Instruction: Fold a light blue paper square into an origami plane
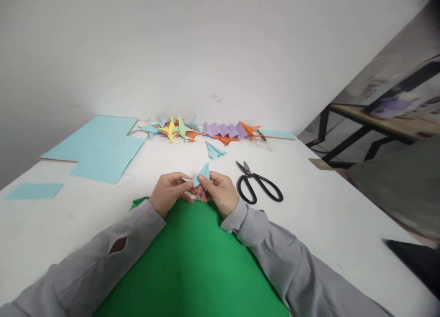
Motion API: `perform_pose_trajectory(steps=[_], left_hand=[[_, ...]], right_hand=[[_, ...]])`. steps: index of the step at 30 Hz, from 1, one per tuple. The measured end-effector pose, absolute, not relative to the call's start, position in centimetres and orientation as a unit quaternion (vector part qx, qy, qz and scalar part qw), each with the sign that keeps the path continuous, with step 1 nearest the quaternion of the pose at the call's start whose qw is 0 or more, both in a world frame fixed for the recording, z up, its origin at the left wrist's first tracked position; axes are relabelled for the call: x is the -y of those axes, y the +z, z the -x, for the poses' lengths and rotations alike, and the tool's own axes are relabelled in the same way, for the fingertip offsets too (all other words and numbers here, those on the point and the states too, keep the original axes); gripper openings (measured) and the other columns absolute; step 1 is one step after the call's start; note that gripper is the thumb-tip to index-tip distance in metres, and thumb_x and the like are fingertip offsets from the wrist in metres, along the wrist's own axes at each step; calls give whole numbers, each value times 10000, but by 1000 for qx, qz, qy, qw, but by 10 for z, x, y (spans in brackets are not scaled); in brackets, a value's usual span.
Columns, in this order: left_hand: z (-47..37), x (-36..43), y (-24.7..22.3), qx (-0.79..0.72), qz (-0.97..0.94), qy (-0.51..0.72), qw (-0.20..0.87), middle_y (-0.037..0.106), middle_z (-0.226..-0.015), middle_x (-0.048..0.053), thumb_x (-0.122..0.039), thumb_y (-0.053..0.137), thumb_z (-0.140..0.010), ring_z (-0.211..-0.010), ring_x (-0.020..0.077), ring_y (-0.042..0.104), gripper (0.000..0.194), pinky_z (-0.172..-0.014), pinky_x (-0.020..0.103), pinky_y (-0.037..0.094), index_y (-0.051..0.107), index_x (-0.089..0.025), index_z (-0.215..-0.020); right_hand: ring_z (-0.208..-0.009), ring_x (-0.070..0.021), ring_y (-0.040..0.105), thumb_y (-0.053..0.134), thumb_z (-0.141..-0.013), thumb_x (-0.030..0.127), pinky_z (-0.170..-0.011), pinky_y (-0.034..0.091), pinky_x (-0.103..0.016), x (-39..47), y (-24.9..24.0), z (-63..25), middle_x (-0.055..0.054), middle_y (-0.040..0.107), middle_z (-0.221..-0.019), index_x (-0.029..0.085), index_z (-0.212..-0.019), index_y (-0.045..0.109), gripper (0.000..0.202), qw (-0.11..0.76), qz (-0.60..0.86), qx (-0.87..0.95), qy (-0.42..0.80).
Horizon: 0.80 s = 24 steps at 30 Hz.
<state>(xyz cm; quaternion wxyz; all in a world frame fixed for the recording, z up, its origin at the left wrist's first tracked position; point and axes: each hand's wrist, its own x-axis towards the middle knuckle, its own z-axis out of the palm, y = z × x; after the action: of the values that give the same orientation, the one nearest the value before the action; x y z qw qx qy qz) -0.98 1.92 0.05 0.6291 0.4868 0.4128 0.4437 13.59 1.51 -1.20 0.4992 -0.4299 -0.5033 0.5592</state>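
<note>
Between my two hands is a small piece of folded light-blue paper (204, 171), its pointed tip sticking up. My left hand (172, 188) pinches its left corner between thumb and fingers. On the other side my right hand (220, 188) grips it, the thumb pressed on its face. The lower part of the paper is hidden by my fingers. Just beyond my hands lies a light-blue folded paper figure (215, 150). Black-handled scissors (255, 177) rest to the right of my right hand, their blades slightly apart and pointing away.
Along the wall lie several colourful folded figures (172, 130) and a purple zigzag-folded paper (223, 130). Large light-blue sheets (103, 147) and a small blue rectangle (35, 191) lie on the left. A blue strip (277, 134) is at the back right. A shelf (378, 119) stands beyond the white table (326, 207).
</note>
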Motion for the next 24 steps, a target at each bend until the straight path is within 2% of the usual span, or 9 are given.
perform_pose_trajectory(steps=[9, 15, 24], left_hand=[[8, -19, 0, -403, -492, 455, 623, 670, -576, 39, -245, 732, -557, -538, 153, 620, 232, -470, 253, 516, 661, -105, -728], [10, -19, 0, -400, -501, 443, 627, 657, -598, 59, -323, 658, -660, -575, 150, 615, 229, -482, 248, 517, 663, -95, -673], [8, -18, 0, -412, -506, 440, 617, 654, -598, 47, -321, 670, -646, -563, 140, 608, 234, -499, 250, 520, 666, -95, -707]], right_hand=[[-374, -77, 491, 694, -623, 407, -382, 384, -202, -15, -11, -136, 13, 593, -503, 141, -599, 570, 294, 492, 432, 501, 566], [-354, -78, 473, 676, -637, 426, -368, 367, -204, -15, -11, -136, 20, 554, -443, 148, -545, 547, 321, 488, 438, 522, 546], [-332, -66, 467, 669, -651, 409, -347, 361, -181, -15, -10, -136, 32, 545, -429, 141, -560, 537, 313, 495, 440, 518, 541]])
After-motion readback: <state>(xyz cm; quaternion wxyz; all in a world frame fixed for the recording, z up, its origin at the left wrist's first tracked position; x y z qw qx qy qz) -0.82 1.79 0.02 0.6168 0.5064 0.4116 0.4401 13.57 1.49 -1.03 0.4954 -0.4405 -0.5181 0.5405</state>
